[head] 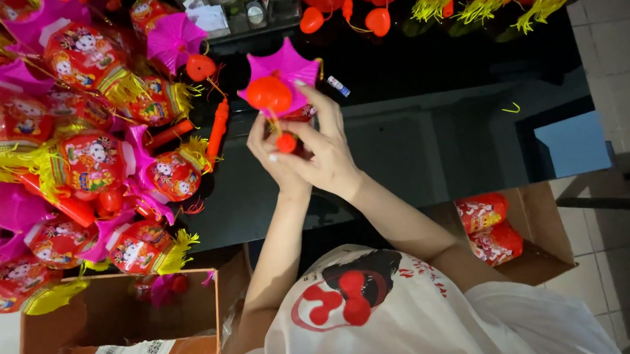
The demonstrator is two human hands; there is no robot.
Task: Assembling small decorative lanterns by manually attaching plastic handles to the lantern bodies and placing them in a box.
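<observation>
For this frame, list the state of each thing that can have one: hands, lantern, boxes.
left hand: closed on the lantern's underside
right hand: gripping the lantern's side
lantern: held up, pink top spread open
left cardboard box: open
right cardboard box: open, red lanterns inside
finished lanterns: piled on the table

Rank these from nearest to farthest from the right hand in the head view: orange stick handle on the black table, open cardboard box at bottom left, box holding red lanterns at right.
Measured from the right hand:
1. Orange stick handle, just to its left on the black table.
2. Box holding red lanterns, lower right on the floor.
3. Open cardboard box, bottom left, farthest.
</observation>
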